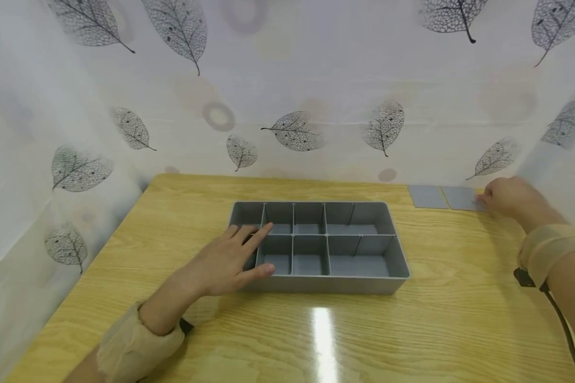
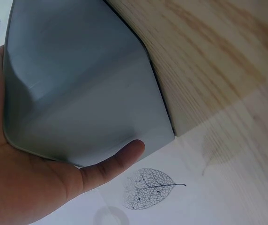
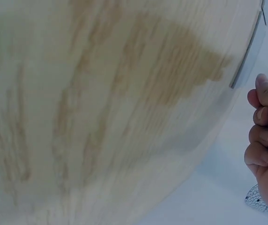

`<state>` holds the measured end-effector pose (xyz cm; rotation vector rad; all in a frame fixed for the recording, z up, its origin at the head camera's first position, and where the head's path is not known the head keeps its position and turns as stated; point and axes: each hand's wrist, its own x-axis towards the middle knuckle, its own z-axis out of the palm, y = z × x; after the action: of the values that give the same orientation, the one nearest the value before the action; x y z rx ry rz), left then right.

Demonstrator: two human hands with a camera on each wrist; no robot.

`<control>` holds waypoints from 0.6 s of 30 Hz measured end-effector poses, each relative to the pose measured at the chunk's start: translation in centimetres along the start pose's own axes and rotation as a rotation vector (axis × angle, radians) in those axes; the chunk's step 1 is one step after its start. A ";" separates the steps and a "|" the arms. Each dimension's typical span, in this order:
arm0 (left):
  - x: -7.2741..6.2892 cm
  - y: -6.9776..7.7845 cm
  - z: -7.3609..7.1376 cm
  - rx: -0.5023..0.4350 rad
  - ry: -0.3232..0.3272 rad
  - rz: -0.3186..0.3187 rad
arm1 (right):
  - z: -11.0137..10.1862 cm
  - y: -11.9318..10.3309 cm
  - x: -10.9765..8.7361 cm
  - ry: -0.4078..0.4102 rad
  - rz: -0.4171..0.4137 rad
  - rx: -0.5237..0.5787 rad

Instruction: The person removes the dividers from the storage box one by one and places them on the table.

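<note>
A grey plastic compartment tray lies on the wooden table. My left hand rests over its left end, fingers spread and thumb along the front rim. In the left wrist view the thumb lies stretched against the tray's smooth grey wall. At the table's back right, two flat grey panels, a left one and a right one, lie side by side. My right hand is at the right panel's outer end, fingers curled; in the right wrist view its thumb tip is close to the panel's edge.
A pale curtain printed with dark leaves hangs behind the wooden table and along its sides. Thin dividers split the tray into several compartments. A dark cable runs down from the right wrist along the forearm.
</note>
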<state>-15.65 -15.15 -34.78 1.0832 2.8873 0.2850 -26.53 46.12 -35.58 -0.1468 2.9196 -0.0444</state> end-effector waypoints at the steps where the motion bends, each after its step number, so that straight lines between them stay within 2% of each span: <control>1: 0.0 0.0 0.0 -0.001 0.000 0.002 | -0.1 -0.3 0.0 0.017 0.001 0.003; 4: 0.1 0.1 0.0 -0.003 -0.003 0.001 | -1.0 -1.5 0.1 0.062 -0.015 -0.007; 7: 0.2 0.1 0.0 -0.003 -0.004 -0.002 | -2.3 -3.9 0.2 0.094 -0.038 -0.026; 12: 0.1 0.1 0.1 0.004 -0.003 -0.008 | -4.5 -9.4 0.3 0.196 -0.117 -0.021; 18: 0.1 0.0 0.1 -0.003 -0.006 -0.014 | -6.2 -16.4 -0.9 0.352 -0.283 0.028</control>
<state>-15.66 -15.08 -34.82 1.0613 2.8872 0.2842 -25.43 29.97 -28.68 -0.6043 3.2180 -0.1729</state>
